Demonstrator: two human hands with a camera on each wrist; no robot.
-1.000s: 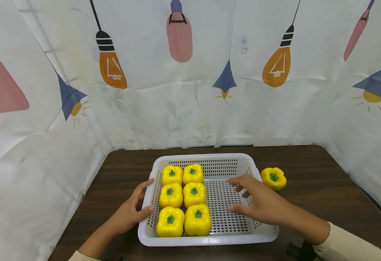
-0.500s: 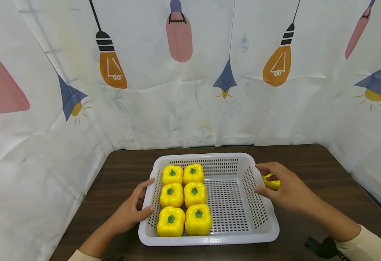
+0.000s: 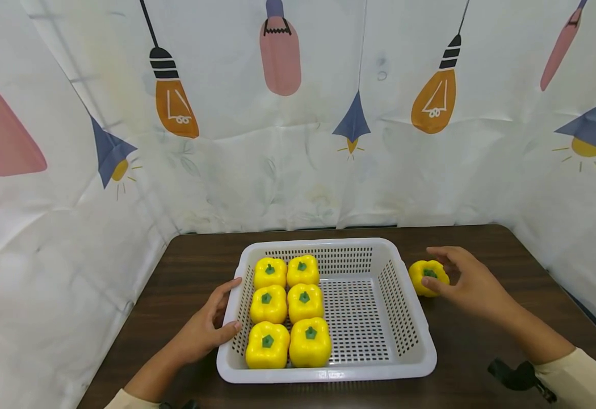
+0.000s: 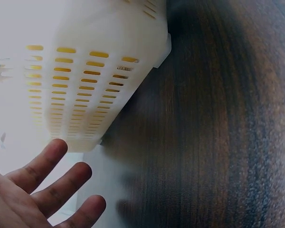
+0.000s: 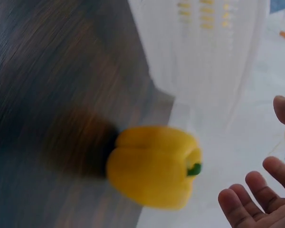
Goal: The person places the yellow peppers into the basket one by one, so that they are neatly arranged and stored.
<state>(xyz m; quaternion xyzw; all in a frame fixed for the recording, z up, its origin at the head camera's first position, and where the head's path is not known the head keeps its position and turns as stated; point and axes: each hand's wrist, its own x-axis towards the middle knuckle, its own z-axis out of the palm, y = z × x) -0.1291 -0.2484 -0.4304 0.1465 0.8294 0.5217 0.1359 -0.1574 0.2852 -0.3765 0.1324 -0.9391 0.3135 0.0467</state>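
A white perforated plastic basket (image 3: 364, 373) holds several yellow bell peppers (image 3: 305, 302) with green stems, in two columns on its left side. At the basket's left rim is my left hand (image 3: 201, 332), its thumb and fingertips touching the edge. The left wrist view shows that hand's (image 4: 42, 194) outer fingers extended beside the slotted wall. To the right of the basket, one yellow bell pepper (image 3: 420, 272) stands on the table. My right hand (image 3: 474, 287) hovers over that pepper's right side, fingers spread. In the right wrist view, a gap separates the fingers (image 5: 232, 206) from the pepper (image 5: 154, 166).
The dark wood-grain table (image 3: 196, 255) carries the basket and the lone pepper. Behind and on both sides hangs a white cloth (image 3: 277, 187) printed with lamps and bulbs. A black strap device (image 3: 517, 375) is on the right wrist.
My right hand has moved right, from above the basket's right half, past its rim, to the lone pepper. The left hand and the basket have stayed in place.
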